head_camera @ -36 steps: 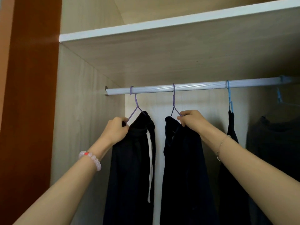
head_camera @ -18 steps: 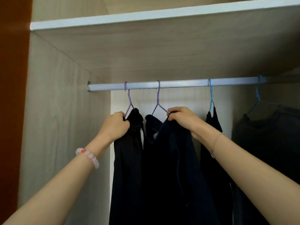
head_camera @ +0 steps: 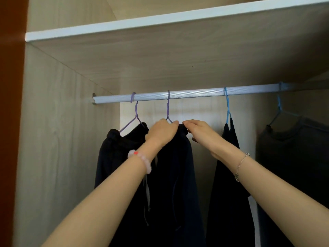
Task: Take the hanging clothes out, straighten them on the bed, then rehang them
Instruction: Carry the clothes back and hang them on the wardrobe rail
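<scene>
Several dark garments hang from a silver rail [head_camera: 195, 95] inside a wardrobe. The leftmost dark garment [head_camera: 114, 154] hangs on a purple hanger [head_camera: 136, 111], free of my hands. The second dark garment [head_camera: 178, 175] hangs on another purple hanger [head_camera: 167, 107]. My left hand [head_camera: 162, 131] grips the top of this second garment just below the hook. My right hand [head_camera: 197, 130] pinches the same garment's top edge from the right. A third dark garment [head_camera: 229, 157] hangs on a blue hanger [head_camera: 227, 107].
A grey garment [head_camera: 293, 157] on a blue hanger [head_camera: 279, 106] hangs at the far right. A wooden shelf with a white edge [head_camera: 160, 17] sits above the rail. The wardrobe's side wall [head_camera: 58, 139] stands close on the left.
My left hand let go of the leftmost garment and moved right onto the second garment's top. My right hand stays at that garment's top.
</scene>
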`<action>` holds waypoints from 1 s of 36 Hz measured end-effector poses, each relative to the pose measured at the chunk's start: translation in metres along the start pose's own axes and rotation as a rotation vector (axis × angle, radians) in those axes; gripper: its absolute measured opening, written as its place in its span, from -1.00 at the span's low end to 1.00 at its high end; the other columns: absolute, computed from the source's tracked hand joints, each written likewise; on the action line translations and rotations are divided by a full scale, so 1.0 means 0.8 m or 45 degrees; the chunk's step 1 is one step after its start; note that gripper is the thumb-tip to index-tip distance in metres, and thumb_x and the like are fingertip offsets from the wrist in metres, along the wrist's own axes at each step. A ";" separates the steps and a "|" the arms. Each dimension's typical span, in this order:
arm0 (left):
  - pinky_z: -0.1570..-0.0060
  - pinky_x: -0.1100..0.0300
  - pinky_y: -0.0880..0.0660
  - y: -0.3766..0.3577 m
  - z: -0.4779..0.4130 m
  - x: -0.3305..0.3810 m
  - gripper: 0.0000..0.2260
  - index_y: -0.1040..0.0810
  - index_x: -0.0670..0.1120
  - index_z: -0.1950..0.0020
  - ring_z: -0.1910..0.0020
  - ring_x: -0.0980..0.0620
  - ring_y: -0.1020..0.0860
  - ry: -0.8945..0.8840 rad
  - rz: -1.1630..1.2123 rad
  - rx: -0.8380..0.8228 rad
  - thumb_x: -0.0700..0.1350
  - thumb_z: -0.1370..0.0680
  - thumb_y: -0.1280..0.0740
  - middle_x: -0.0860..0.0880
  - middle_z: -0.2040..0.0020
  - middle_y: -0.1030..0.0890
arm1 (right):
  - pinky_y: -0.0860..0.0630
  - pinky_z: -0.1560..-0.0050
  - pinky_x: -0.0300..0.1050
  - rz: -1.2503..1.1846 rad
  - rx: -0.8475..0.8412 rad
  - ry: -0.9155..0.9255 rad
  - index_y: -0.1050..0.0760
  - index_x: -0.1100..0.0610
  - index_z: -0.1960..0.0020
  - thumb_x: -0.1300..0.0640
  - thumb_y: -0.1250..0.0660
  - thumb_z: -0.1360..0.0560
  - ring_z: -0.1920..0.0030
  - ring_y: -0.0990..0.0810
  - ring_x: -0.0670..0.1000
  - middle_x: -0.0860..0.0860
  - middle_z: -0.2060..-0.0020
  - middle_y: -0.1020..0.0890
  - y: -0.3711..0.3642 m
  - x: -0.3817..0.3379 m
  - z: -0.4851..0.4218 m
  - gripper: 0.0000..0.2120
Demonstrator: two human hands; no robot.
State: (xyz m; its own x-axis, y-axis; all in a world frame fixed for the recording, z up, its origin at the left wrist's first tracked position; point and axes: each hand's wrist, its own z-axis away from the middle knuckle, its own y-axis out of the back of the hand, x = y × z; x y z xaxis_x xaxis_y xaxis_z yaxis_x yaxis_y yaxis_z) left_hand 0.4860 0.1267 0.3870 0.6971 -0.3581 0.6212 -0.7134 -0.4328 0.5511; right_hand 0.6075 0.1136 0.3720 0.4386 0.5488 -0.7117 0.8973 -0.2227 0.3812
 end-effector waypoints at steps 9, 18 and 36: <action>0.04 0.11 -0.50 -0.003 0.009 0.013 -0.64 -0.56 -0.09 -0.12 -0.06 -0.05 -0.57 0.256 0.584 -0.422 0.04 -0.40 -0.44 -0.08 -0.08 -0.62 | -0.40 -0.34 -0.07 0.062 0.075 -0.044 -0.46 0.12 -0.35 0.09 -0.10 -0.65 -0.22 -0.46 -0.03 -0.02 -0.21 -0.53 0.027 0.025 0.002 -0.66; 0.50 0.29 -0.39 -0.006 0.019 0.009 -0.81 -0.40 -0.27 -0.07 0.30 -0.01 -0.44 0.226 0.540 -0.101 -0.32 -0.47 -0.20 -0.15 0.13 -0.49 | -0.45 -0.35 -0.02 0.092 0.060 -0.129 -0.53 0.14 -0.28 0.21 -0.18 -0.59 -0.27 -0.52 0.04 0.06 -0.26 -0.58 0.035 0.052 0.018 -0.70; 0.16 0.08 -0.49 0.047 0.031 0.010 -0.77 -0.53 -0.29 0.03 0.22 -0.15 -0.52 0.064 0.698 0.001 -0.44 -0.40 -0.17 -0.24 0.18 -0.53 | -0.50 -0.16 -0.09 0.677 0.327 0.175 -0.57 0.02 -0.18 0.20 -0.22 -0.54 -0.13 -0.62 0.03 -0.04 -0.06 -0.69 0.110 0.048 0.048 -0.72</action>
State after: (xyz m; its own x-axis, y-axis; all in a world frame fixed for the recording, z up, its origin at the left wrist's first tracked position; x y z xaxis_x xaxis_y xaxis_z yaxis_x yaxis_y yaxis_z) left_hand 0.4664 0.0870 0.3990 0.2190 -0.4915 0.8429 -0.9710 -0.1945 0.1388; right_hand 0.7053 0.0842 0.3556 0.8351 0.4038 -0.3735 0.5477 -0.6732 0.4969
